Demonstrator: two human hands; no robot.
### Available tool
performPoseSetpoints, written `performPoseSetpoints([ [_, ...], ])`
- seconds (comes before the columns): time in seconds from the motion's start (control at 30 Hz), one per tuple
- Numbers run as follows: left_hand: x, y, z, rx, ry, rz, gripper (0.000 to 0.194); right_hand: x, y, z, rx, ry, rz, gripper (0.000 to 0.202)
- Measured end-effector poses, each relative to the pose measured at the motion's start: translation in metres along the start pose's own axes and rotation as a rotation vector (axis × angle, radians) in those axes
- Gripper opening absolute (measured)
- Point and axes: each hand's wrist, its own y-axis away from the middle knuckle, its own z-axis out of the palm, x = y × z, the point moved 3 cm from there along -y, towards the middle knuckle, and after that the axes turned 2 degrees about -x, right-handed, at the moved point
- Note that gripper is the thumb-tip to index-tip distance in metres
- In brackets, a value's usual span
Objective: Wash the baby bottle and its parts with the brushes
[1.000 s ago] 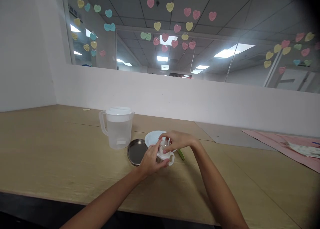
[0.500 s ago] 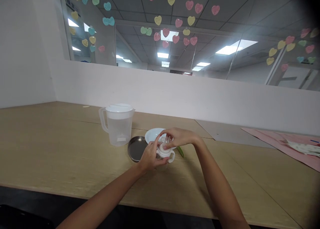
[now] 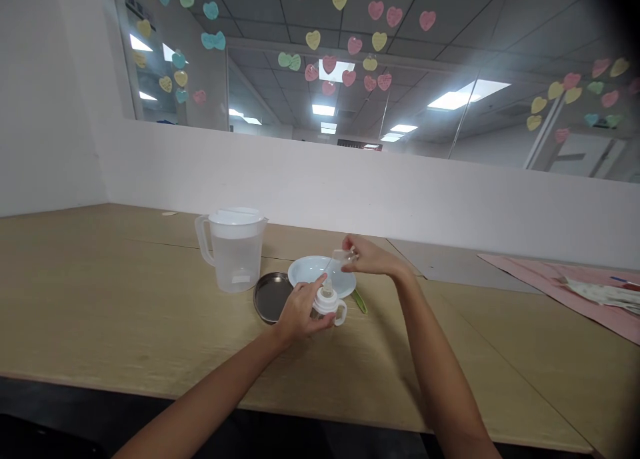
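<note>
My left hand [image 3: 301, 313] is wrapped round a small baby bottle [image 3: 327, 301] with a white collar, a side handle and a clear nipple on top. Raised above and to the right of it, my right hand [image 3: 364, 255] grips a clear cap [image 3: 343, 255], apart from the bottle. Behind the bottle sits a white bowl [image 3: 304, 267]. A round metal tray [image 3: 270, 297] lies left of my left hand, which hides part of its edge. Under the bowl's right side a green handle [image 3: 360, 302] sticks out.
A translucent lidded pitcher [image 3: 237, 255] stands at the back left of the wooden table [image 3: 150, 312]. At the far right a pink cloth [image 3: 540, 277] carries a pale patterned cloth [image 3: 595, 293]. A white wall [image 3: 300, 179] rises behind the table.
My right hand has lifted up and right off the bottle with the clear cap, uncovering the nipple. My left hand still holds the bottle in about the same place.
</note>
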Motion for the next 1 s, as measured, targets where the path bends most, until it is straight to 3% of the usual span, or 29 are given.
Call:
performPoseSetpoints([
  [0.17, -0.001, 0.000, -0.001, -0.015, 0.015, -0.035, 0.063, 0.018, -0.034, 0.056, -0.396, 0.148, 0.071, 0.041],
  [0.27, -0.001, 0.000, 0.000, -0.012, 0.024, -0.028, 0.064, 0.020, -0.039, 0.068, -0.501, 0.136, 0.050, 0.039],
  [0.33, -0.001, 0.000, 0.000, -0.008, 0.027, -0.016, 0.064, 0.017, -0.036, 0.060, -0.442, 0.107, 0.044, 0.038],
  [0.4, 0.000, -0.001, 0.000, -0.010, 0.025, -0.013, 0.063, 0.008, -0.028, 0.042, -0.275, 0.055, 0.016, 0.034],
  [0.5, 0.001, -0.001, 0.000, -0.013, 0.024, -0.008, 0.063, -0.020, -0.008, 0.009, 0.000, -0.119, -0.112, 0.027],
  [0.6, 0.002, -0.001, 0.000, -0.023, 0.031, -0.020, 0.064, -0.050, 0.014, -0.010, 0.104, -0.197, -0.158, 0.030],
  [0.67, 0.001, 0.000, 0.001, -0.025, 0.036, -0.038, 0.066, -0.062, 0.023, -0.011, 0.059, -0.139, -0.164, 0.032],
  [0.73, -0.001, 0.001, 0.001, -0.014, 0.038, -0.066, 0.072, -0.066, 0.026, -0.003, -0.064, -0.031, -0.141, 0.033],
  [0.9, -0.004, 0.002, 0.003, -0.002, 0.032, -0.136, 0.088, -0.057, 0.012, 0.025, -0.253, 0.222, 0.002, 0.046],
  [1.0, -0.005, 0.001, 0.003, 0.001, 0.079, -0.201, 0.093, -0.060, 0.006, 0.035, -0.330, 0.349, 0.029, 0.038],
])
